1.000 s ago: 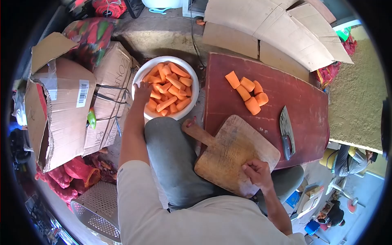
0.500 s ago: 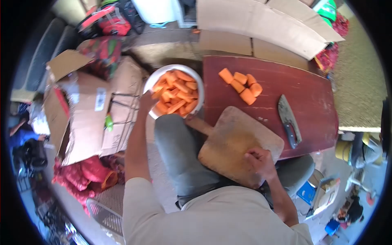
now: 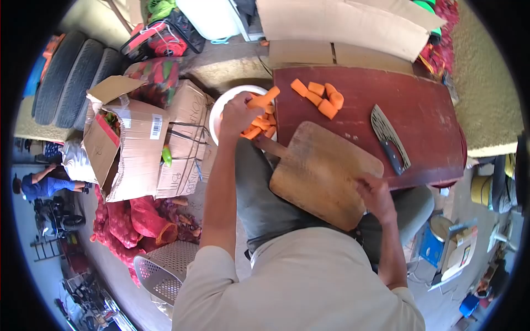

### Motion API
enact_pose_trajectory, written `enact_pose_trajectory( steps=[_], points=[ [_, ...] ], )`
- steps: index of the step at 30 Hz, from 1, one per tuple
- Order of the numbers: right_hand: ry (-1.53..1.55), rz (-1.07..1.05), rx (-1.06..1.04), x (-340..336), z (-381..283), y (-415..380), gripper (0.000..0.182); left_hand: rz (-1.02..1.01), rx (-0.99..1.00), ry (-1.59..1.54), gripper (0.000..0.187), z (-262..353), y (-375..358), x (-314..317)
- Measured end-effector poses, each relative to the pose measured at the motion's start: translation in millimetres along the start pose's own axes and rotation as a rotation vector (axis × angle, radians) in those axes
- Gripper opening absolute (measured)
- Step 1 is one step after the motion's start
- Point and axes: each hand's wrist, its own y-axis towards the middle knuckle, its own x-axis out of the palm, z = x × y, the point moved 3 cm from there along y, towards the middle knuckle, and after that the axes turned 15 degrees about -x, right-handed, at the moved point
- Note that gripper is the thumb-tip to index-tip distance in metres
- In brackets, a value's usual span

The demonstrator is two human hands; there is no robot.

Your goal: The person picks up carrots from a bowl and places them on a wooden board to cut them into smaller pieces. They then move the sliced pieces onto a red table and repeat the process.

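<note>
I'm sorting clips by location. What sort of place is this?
Probably a garage or storage area doubling as a vegetable-preparation space: black rubber tyres show at upper left, red mesh sacks lie heaped below them, and a round white basin holds orange carrot pieces.

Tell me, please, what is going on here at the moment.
The person's left hand holds a carrot piece over the white bowl of carrots. The right hand, slightly blurred, is at the right side of the wooden cutting board. A knife and several cut carrot chunks lie on the red table.
</note>
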Motion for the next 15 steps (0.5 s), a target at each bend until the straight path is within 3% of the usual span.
enact_pose_trajectory(
  steps=[1,2,3,8,15],
  points=[
    [-0.097,0.033,-0.065,-11.9,1.5,-1.8,0.016,0.016,0.108,-0.028,0.047,-0.9,7.7,10.9],
    [-0.184,0.053,-0.134,-20.3,2.5,-3.7,0.017,-0.062,0.008,-0.113,0.046,2.1,15.8,17.8],
    [-0.071,0.071,-0.019,-26.2,8.3,-5.9,0.017,-0.129,-0.099,-0.195,0.044,4.8,18.8,24.5],
    [-0.185,0.152,0.023,-51.5,17.3,-10.4,0.019,-0.001,-0.262,-0.213,0.048,-5.2,22.7,46.9],
    [-0.323,0.072,-0.044,-40.6,26.2,-15.7,0.024,0.004,-0.327,-0.312,0.046,-6.6,9.8,46.4]
  ],
)
